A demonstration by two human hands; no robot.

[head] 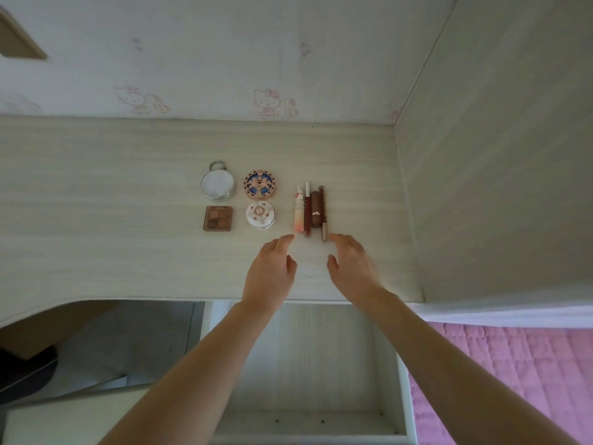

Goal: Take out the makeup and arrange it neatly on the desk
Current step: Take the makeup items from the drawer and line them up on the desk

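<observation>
Both hands reach forward over the pale wood-grain counter (96, 175), palms facing each other and fingers loosely spread, holding nothing. The left hand (271, 271) has its fingertips just short of the near end of a row of slim makeup sticks; the right hand (351, 264) has its fingertips just beside the near end of the rightmost stick. Whether either fingertip touches the makeup cannot be told.

The makeup lies in 2 groups on the counter. To the left, 4 compacts form a 2 by 2 block: a round silver-rimmed case (217, 185) with a small loop at its far side, a round patterned compact (260, 184) in blue and peach to its right, a square brown eyeshadow palette (218, 218) in the near left spot, and a round white compact (260, 215) with red dots beside it. They sit near each other without touching.

To the right, 4 slender items lie side by side, running away from the person: a pink-and-cream tube (299, 211), a thin dark red stick (307, 210), a thicker brown tube (316, 210) with a metallic band, and a thin brown pencil (324, 213). They appear pressed together.

Below the counter's front edge, an open drawer (308, 364) shows a bare pale bottom. A pink quilted bed cover (500, 364) lies at the right.
</observation>
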